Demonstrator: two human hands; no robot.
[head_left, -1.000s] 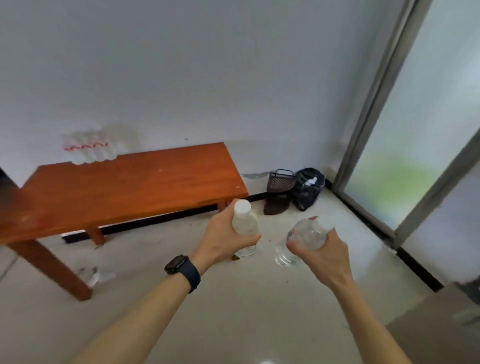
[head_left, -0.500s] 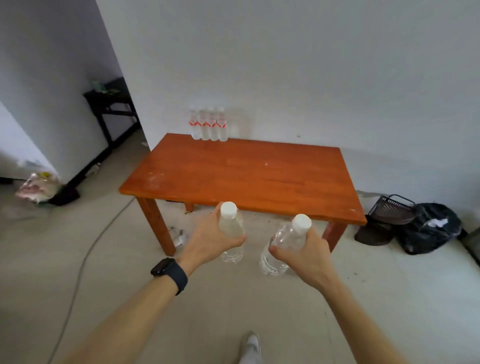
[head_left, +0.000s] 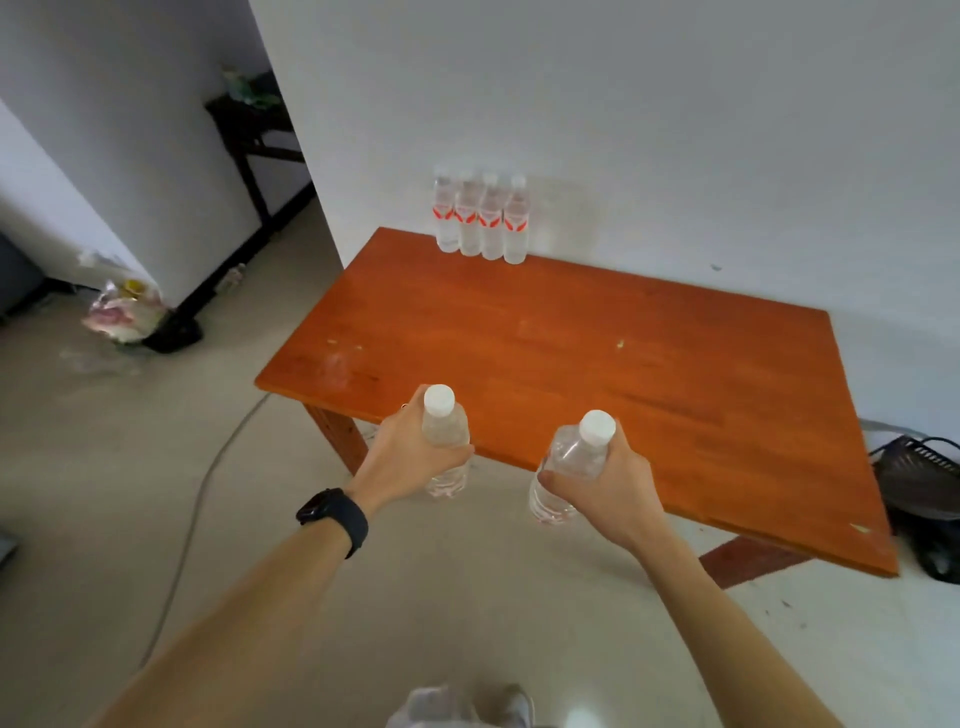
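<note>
My left hand (head_left: 402, 454) grips a clear water bottle with a white cap (head_left: 442, 426), held upright over the near edge of an orange wooden table (head_left: 597, 364). A second clear white-capped bottle (head_left: 571, 457) is gripped by my right hand (head_left: 615, 486) and leans to the right, its base toward the floor. Both hands hover at the table's front edge. Against the wall at the table's far left stands a row of several water bottles with red labels (head_left: 480, 218).
A black bin and dark bag (head_left: 919, 483) lie on the floor right of the table. A grey cable (head_left: 197, 499) runs across the floor on the left. A plastic bag (head_left: 124, 312) and a dark side table (head_left: 254, 124) sit in the passage at left.
The view has swung left and come closer to the table. Both hands still hold their bottles and now sit over the table's front edge.
</note>
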